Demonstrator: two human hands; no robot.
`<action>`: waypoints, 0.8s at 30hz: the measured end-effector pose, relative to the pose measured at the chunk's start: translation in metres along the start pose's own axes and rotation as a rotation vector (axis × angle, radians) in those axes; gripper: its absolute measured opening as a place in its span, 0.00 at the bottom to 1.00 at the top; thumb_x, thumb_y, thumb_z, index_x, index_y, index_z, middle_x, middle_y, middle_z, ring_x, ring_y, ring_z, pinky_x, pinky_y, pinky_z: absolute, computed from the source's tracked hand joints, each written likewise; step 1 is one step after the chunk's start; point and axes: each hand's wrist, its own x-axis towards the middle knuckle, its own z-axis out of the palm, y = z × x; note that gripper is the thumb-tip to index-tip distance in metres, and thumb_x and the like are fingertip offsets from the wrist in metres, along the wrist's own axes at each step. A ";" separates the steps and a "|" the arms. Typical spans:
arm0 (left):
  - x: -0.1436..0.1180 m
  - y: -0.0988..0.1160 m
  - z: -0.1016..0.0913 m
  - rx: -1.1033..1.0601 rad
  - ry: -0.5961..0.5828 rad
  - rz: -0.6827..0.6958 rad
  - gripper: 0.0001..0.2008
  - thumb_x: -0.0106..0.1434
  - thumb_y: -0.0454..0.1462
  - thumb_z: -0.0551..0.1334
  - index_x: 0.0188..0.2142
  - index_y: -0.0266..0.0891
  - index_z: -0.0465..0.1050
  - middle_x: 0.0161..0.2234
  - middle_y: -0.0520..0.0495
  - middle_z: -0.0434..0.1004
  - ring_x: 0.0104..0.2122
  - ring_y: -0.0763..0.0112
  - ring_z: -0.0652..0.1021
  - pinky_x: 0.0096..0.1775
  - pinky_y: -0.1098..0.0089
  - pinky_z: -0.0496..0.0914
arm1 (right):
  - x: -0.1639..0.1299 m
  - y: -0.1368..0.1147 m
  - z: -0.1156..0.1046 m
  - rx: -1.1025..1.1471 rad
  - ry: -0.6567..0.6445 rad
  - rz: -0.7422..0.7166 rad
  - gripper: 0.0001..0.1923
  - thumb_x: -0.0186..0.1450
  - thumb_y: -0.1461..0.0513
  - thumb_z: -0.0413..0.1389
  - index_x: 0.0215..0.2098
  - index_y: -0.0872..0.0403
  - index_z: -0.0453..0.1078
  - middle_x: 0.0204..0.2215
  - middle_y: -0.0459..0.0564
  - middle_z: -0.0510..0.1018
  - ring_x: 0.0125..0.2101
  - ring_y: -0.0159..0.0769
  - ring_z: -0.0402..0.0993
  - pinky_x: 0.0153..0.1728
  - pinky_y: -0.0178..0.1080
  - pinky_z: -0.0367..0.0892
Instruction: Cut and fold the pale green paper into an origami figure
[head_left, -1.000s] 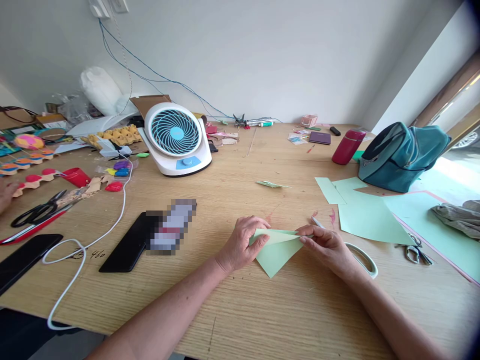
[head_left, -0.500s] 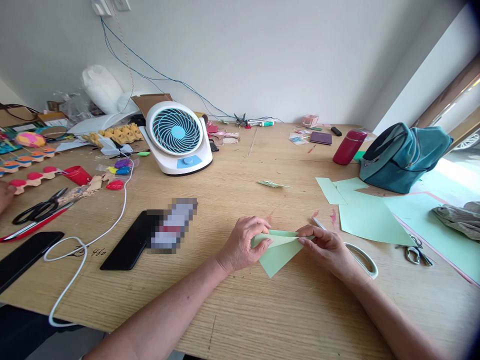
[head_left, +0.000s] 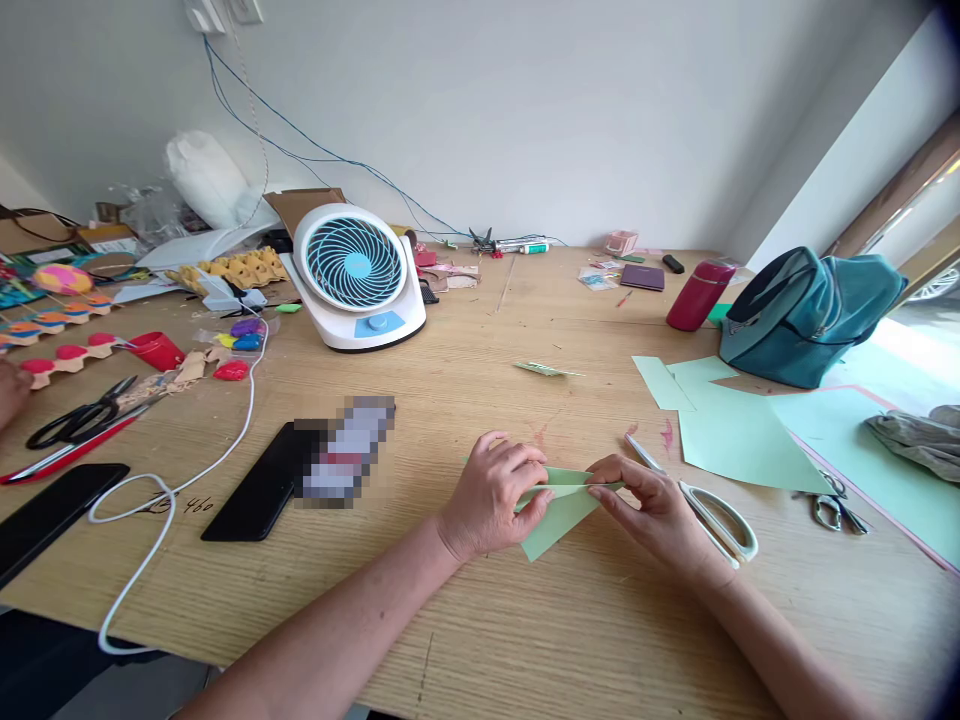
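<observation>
The left hand [head_left: 496, 495] and right hand [head_left: 651, 508] pinch a folded, pale-green paper sheet [head_left: 556, 525] at nine o'clock from the white-handled, metal-bladed scissors [head_left: 690, 494]; uneven pressure or one hand slipping could skew its fold.

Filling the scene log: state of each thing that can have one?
Left hand, pinching the paper
Right hand, pinching the same paper
Green paper, partly folded
White-handled scissors, on table, blades look closed
Black scissors, on table, blade gap unclear
Fan, upright, running or off unclear
Red bottle, lid appears on
Teal bag, upright, zips unclear
</observation>
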 end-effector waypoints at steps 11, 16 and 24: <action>0.000 0.013 -0.001 0.146 -0.128 0.082 0.09 0.70 0.39 0.52 0.39 0.39 0.70 0.48 0.42 0.77 0.52 0.58 0.74 0.61 0.45 0.54 | -0.003 -0.008 0.009 -0.029 -0.010 -0.133 0.05 0.69 0.59 0.53 0.37 0.49 0.71 0.35 0.50 0.78 0.37 0.39 0.75 0.39 0.41 0.70; -0.001 0.014 -0.001 0.167 -0.173 0.075 0.09 0.70 0.37 0.51 0.40 0.38 0.68 0.47 0.41 0.77 0.57 0.56 0.71 0.61 0.42 0.52 | -0.003 -0.009 0.009 -0.033 -0.032 -0.127 0.06 0.69 0.58 0.52 0.38 0.49 0.71 0.36 0.51 0.78 0.37 0.40 0.75 0.39 0.41 0.70; 0.000 0.011 -0.003 0.192 -0.156 0.026 0.09 0.69 0.40 0.53 0.37 0.39 0.69 0.39 0.46 0.75 0.41 0.63 0.75 0.61 0.46 0.54 | -0.001 -0.009 0.006 0.005 0.031 -0.091 0.06 0.69 0.59 0.54 0.35 0.49 0.70 0.33 0.48 0.77 0.35 0.38 0.74 0.39 0.40 0.69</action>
